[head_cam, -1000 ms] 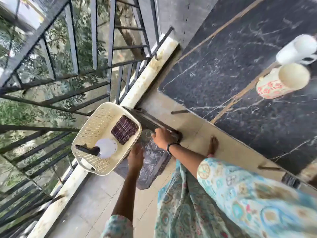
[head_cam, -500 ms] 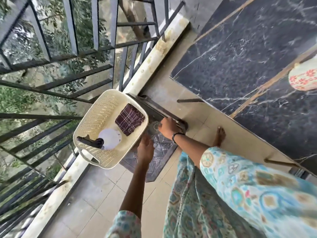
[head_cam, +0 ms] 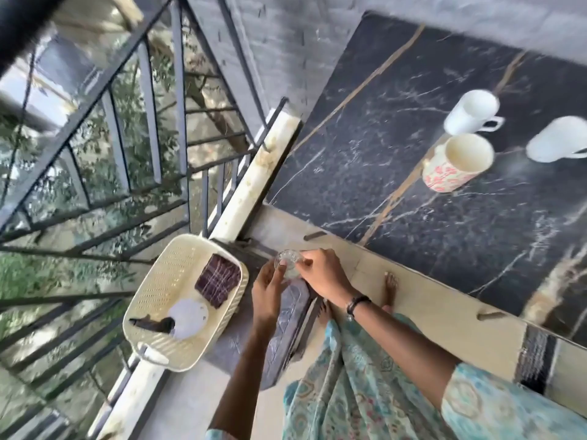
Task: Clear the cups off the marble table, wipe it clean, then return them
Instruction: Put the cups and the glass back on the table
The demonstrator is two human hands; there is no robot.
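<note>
**Clearing barely begun: one glass off, three cups waiting**

A small clear glass cup (head_cam: 287, 263) is being held low over the dark patterned stool (head_cam: 279, 331) beside the black marble surface (head_cam: 413, 198). Both hands are meeting on it: the right hand (head_cam: 320, 274) is pinching its rim with curled fingers, while the left hand (head_cam: 268, 290) is closing on its near side, fingertips against the glass. Whether the glass is resting on the stool or hanging just above it, I cannot tell through the blur.

Up on the surface, three cups are waiting: a white ceramic mug with a handle (head_cam: 473, 112), a cream mug with a red floral print (head_cam: 457, 163) just beside it, and another white mug (head_cam: 559, 139) at the right edge of view. All three are standing well apart from the hands.

Next to the stool, a cream perforated plastic basket (head_cam: 158, 281) is sitting against the balcony railing (head_cam: 127, 122). Inside it are lying a folded dark checked cloth (head_cam: 217, 279), a white round disc (head_cam: 189, 314) and a dark handle-like piece (head_cam: 152, 323) whose nature I cannot make out.

By my reckoning the task is only in its first stage: three mugs are yet to be moved, the cloth is lying untouched, so wiping and returning are both ahead.
</note>
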